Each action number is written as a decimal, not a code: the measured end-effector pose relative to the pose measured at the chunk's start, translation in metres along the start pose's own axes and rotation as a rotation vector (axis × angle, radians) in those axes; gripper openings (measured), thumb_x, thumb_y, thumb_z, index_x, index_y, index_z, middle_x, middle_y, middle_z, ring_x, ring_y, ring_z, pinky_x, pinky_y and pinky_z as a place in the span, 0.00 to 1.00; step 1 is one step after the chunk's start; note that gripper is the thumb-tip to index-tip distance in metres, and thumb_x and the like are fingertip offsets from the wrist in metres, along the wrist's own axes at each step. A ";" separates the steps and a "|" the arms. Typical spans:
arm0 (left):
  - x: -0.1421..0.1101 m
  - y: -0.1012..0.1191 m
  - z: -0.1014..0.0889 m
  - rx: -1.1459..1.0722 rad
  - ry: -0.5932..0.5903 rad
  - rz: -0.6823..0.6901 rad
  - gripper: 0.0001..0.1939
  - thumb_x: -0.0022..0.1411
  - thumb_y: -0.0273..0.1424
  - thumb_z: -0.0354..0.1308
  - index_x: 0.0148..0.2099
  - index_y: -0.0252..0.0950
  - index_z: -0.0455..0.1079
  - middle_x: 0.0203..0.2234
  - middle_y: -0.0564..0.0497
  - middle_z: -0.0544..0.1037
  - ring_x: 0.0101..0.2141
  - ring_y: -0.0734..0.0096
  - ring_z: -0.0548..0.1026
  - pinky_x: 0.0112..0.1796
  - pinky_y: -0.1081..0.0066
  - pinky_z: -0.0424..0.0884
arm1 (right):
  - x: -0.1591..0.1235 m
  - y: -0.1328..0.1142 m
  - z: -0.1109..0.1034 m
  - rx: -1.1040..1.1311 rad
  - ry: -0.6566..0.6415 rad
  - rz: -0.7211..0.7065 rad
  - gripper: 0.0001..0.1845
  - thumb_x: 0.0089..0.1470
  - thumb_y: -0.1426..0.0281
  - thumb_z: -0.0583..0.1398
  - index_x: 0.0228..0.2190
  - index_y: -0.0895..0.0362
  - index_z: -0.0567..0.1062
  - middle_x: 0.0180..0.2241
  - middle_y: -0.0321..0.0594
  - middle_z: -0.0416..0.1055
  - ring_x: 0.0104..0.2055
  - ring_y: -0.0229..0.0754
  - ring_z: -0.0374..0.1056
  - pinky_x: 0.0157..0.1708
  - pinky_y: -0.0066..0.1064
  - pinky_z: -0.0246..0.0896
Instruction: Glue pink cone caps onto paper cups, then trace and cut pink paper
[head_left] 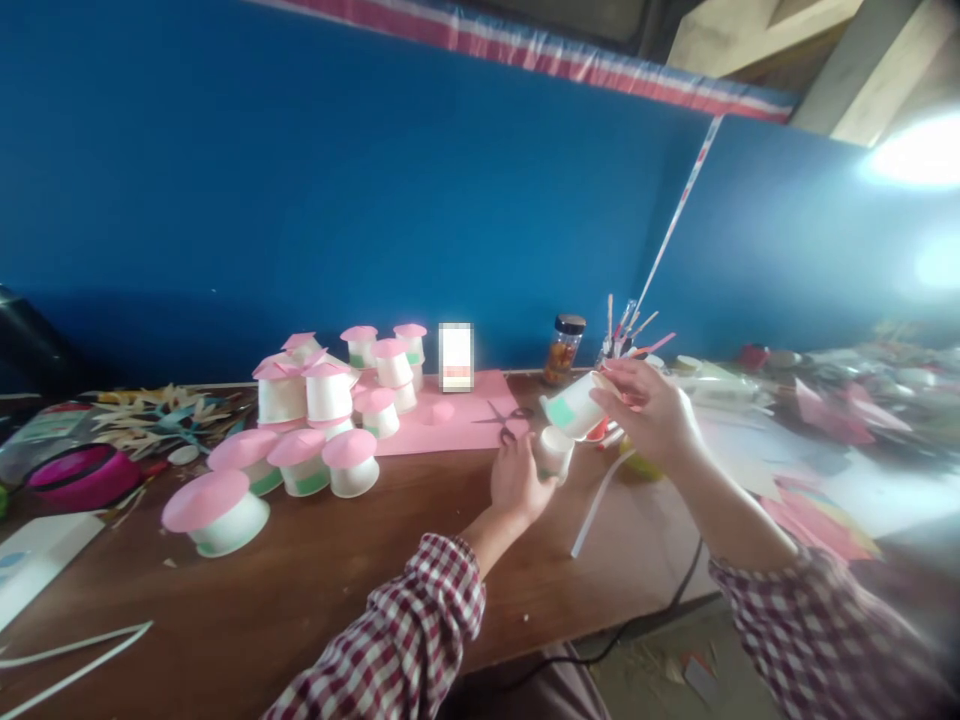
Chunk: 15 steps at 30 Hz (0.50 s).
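Observation:
In my right hand (645, 405) is a white paper cup (574, 403) with a green patch, tilted on its side and pinched near its far end. My left hand (523, 480) grips a smaller white paper cup piece (556, 452), just below the first one; the two overlap in view, and I cannot tell whether they touch. Left of my hands stand several white cups topped with pink paper cones, among them a front one (217, 512). Black scissors (508, 420) lie beyond my left hand on a pink paper sheet (450, 437).
A jar with a dark lid (564, 350) stands at the back beside a holder of brushes and sticks (626, 330). Pink and white papers (825, 515) spread out at the right. A magenta round case (84, 478) lies left. A cable (686, 580) hangs over the table's front edge.

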<state>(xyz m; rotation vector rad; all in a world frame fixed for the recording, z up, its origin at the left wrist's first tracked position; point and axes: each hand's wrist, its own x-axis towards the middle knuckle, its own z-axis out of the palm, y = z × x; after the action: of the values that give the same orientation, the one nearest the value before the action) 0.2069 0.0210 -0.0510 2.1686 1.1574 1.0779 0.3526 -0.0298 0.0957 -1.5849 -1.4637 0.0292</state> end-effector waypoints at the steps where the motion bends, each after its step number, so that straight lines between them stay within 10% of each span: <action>1: 0.003 0.002 0.003 -0.002 -0.006 -0.017 0.34 0.45 0.28 0.66 0.54 0.34 0.57 0.45 0.37 0.72 0.47 0.48 0.70 0.46 0.50 0.66 | -0.002 0.000 -0.001 0.011 -0.008 0.002 0.25 0.48 0.57 0.63 0.47 0.54 0.71 0.43 0.46 0.76 0.42 0.49 0.73 0.42 0.43 0.68; 6: 0.017 0.010 0.002 -0.090 -0.053 -0.018 0.40 0.45 0.28 0.67 0.58 0.34 0.54 0.48 0.37 0.72 0.49 0.50 0.71 0.46 0.54 0.68 | -0.015 0.001 -0.008 0.042 -0.009 0.004 0.25 0.51 0.58 0.62 0.49 0.54 0.70 0.46 0.46 0.74 0.45 0.49 0.72 0.44 0.42 0.68; 12: -0.006 0.018 -0.056 -0.255 -0.120 0.004 0.15 0.67 0.34 0.43 0.51 0.38 0.65 0.45 0.45 0.76 0.46 0.62 0.74 0.45 0.61 0.71 | -0.059 0.000 -0.007 -0.042 -0.161 -0.016 0.22 0.51 0.59 0.61 0.47 0.53 0.71 0.45 0.45 0.74 0.41 0.48 0.73 0.40 0.38 0.69; 15: -0.030 0.025 -0.077 -0.497 -0.287 0.044 0.24 0.57 0.36 0.60 0.56 0.39 0.62 0.51 0.45 0.73 0.50 0.61 0.72 0.49 0.64 0.69 | -0.083 -0.006 0.009 -0.048 -0.262 -0.046 0.21 0.50 0.60 0.62 0.46 0.52 0.71 0.43 0.43 0.75 0.42 0.49 0.72 0.41 0.38 0.68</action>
<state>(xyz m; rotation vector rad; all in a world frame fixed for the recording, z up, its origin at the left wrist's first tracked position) 0.1465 -0.0153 -0.0006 1.8783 0.6340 0.9135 0.3187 -0.0910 0.0488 -1.6322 -1.7132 0.1823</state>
